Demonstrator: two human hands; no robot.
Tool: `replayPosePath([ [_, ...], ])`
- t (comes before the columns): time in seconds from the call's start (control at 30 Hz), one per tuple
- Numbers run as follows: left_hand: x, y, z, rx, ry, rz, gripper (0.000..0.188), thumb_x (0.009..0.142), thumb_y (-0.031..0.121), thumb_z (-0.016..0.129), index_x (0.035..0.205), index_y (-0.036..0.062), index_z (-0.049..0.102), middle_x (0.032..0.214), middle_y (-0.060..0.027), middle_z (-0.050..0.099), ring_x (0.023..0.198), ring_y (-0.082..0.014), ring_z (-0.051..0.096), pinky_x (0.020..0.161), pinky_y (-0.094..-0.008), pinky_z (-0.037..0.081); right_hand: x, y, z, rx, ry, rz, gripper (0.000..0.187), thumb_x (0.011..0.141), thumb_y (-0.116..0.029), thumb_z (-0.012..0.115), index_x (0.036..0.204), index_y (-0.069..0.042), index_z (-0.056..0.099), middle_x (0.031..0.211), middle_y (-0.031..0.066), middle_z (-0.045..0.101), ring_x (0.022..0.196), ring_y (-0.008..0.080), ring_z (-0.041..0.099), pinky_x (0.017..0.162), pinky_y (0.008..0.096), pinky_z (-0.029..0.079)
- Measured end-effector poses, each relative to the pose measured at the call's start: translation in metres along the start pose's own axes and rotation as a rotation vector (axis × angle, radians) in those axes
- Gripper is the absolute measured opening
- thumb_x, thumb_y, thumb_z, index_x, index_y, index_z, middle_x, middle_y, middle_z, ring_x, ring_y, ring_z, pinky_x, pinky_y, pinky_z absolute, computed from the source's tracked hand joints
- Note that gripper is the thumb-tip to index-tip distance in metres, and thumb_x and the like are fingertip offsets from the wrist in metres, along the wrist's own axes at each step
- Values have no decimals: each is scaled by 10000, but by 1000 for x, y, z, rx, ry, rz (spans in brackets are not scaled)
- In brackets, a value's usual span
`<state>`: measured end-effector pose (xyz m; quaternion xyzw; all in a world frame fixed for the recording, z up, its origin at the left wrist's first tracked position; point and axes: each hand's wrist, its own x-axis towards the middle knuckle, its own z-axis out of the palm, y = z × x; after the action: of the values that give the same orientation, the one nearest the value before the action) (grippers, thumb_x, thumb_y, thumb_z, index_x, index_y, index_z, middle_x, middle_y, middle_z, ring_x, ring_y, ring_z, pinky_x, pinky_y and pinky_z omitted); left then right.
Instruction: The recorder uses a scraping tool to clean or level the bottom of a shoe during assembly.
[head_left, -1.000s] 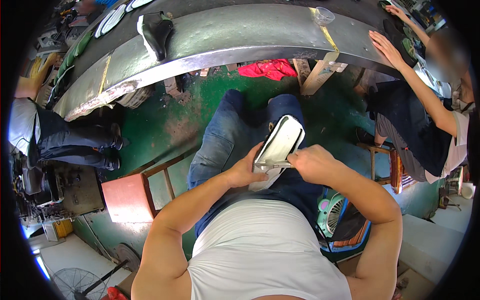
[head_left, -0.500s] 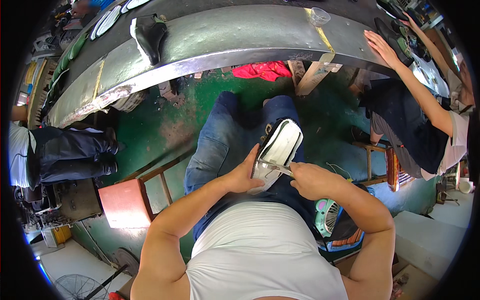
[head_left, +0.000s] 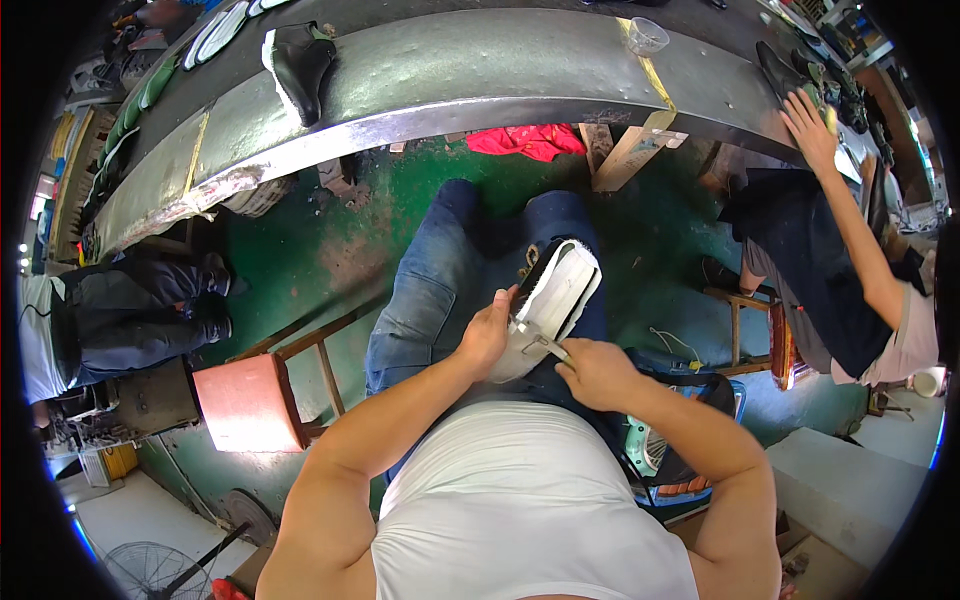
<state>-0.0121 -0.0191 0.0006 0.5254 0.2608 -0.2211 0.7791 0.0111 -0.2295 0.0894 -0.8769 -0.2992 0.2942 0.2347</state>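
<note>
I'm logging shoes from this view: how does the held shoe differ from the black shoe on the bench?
The held shoe shows its whitish underside; the black shoe on the bench shows mostly its upper. The left hand grips the held shoe, the right hand holds a metal tool at it; no hand touches the black shoe. Both show black and white parts.

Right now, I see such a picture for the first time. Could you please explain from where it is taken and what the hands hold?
No machine here, only bare hands. A wide fisheye camera worn on the head looks down, so straight edges bend. The left grip holds a shoe, pale underside up. The right grip holds a metal tool, with its end at that underside; its exact kind is hard to tell. On the long dark bench ahead stand a black boot and a clear cup.
</note>
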Motion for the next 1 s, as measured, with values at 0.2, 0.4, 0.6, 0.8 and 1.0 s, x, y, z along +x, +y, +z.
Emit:
replayPosePath([
  [0.2,-1,4,-7,807,219,371,515,1081,369,321,1333,16,597,1195,-239,670,1141,-411,623,986,-434,480,4,5,-46,-38,-168,-2,292,928,-201,621,1047,58,557,994,274,639,936,441,634,839,500,503],
  [0.4,-6,9,-4,1042,99,855,478,1031,282,453,1488,144,440,1460,-214,482,1109,-411,636,933,-433,539,10,20,-29,-39,94,200,280,940,-200,611,1032,53,531,978,272,652,928,454,645,833,519,505],
  [0.6,-9,43,2,1362,-157,555,575,1018,245,472,1562,251,285,1540,-217,352,959,-445,669,844,-472,575,6,26,-77,397,-271,451,299,980,-268,590,1037,24,565,818,215,667,814,383,680,752,442,538],
  [0.8,-11,64,9,1510,-231,457,580,1027,362,463,1568,316,260,1532,-250,344,881,-428,699,785,-467,591,36,47,-23,269,378,73,389,1018,-335,518,1000,49,572,833,271,667,789,464,657,745,502,508],
  [1.0,-25,70,6,1695,-322,331,629,1026,353,473,1589,239,216,1551,-262,318,1059,-408,672,919,-420,554,36,47,-4,48,215,105,442,1026,-368,474,950,57,571,823,312,649,827,493,639,764,537,499],
])
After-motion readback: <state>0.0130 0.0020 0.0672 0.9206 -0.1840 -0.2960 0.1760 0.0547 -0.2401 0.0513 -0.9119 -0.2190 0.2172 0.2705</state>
